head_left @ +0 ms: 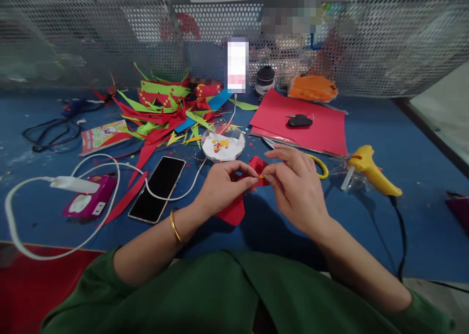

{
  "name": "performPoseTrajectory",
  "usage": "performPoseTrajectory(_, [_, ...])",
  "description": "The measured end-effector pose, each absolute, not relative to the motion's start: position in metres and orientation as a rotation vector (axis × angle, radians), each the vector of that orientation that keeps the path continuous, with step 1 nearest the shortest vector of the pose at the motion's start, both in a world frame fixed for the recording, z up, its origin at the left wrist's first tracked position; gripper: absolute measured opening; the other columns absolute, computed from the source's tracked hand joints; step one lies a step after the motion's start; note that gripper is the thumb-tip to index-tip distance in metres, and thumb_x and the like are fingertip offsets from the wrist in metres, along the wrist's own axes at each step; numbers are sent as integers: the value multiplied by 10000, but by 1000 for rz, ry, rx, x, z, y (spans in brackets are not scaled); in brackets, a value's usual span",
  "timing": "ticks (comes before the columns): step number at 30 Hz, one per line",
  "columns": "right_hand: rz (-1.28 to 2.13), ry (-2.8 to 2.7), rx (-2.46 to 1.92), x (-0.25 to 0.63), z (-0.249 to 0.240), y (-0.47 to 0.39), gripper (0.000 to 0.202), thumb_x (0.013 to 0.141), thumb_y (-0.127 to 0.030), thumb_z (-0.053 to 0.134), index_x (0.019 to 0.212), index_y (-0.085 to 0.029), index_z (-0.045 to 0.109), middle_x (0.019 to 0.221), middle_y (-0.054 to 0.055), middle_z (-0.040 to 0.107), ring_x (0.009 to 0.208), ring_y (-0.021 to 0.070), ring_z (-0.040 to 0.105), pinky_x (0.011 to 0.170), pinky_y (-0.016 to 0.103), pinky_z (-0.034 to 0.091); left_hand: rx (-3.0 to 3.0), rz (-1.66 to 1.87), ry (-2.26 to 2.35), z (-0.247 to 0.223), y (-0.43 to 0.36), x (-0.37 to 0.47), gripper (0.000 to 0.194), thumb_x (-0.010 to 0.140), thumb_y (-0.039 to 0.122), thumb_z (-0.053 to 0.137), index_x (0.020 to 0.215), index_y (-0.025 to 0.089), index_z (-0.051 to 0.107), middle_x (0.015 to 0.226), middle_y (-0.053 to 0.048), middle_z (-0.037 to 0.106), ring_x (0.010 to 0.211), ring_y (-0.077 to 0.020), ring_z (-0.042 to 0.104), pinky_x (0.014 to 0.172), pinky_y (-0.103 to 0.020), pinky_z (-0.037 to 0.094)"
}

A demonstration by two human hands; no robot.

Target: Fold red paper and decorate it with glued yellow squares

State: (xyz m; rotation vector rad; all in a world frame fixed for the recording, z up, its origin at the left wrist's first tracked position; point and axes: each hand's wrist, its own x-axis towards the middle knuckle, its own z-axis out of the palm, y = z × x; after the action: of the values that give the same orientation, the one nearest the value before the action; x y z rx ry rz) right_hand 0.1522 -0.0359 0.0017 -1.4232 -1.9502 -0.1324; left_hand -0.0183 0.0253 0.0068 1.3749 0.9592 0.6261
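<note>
In the middle, close to the table's near edge, a folded or cut piece of red paper (234,214) is pinched by my left hand (222,186), thumb against fingers. Part of the paper shows beyond my fingertips, and the rest is covered by the hand. My right hand (298,187) meets the left at the fingertips, its thumb and index finger closed on a tiny yellow piece (261,176) against the red paper. Just beyond the hands, a clear round dish (240,148) holds small yellow and red bits. Scissors with a yellow handle (322,165) lie partly behind my right hand.
A yellow glue gun (373,170) lies at right, its black cord trailing down. Red sheets (311,112) carry a black-handled tool (299,121). Paper scraps (161,109) pile at back left. A dark phone (159,187), white cable (119,177) and purple box (90,197) lie left.
</note>
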Motion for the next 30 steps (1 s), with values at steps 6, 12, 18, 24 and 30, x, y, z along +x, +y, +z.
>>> performPoseTrajectory(6, [-135,-1958,-1438,149,-1,-37,159,957,-163,503,894,-224,636,1179,105,689,1256,295,574,975,481,454,1400,618,957,3,24,-20,124,752,254,736,803,149,694,694,-19,721,662,-142,698,691,-257,553])
performPoseTrajectory(12, [-64,-1797,-1454,155,0,-37,136,944,-209,561,922,-256,687,1135,76,701,1238,285,579,1008,487,448,1429,657,959,2,25,-21,135,774,283,737,799,153,708,676,-5,710,637,-121,658,662,-240,535])
performPoseTrajectory(18, [167,-1743,-1427,160,-1,-35,67,915,-244,615,891,-252,676,1165,87,677,1254,287,574,1046,513,457,1427,653,934,0,24,-21,134,774,281,746,805,154,715,693,-8,717,653,-121,662,670,-239,535])
performPoseTrajectory(24, [233,-1750,-1423,157,-5,-35,78,898,-211,614,836,-235,653,1204,94,668,1325,296,525,1069,542,435,1477,642,927,1,22,-22,114,787,267,733,810,156,722,705,-7,717,658,-117,656,678,-238,521])
performPoseTrajectory(30, [303,-1753,-1397,157,-3,-36,106,899,-195,597,802,-222,629,1216,107,673,1305,274,539,1077,512,426,1496,650,933,1,22,-21,98,781,257,742,796,162,726,700,0,717,656,-114,654,669,-232,515])
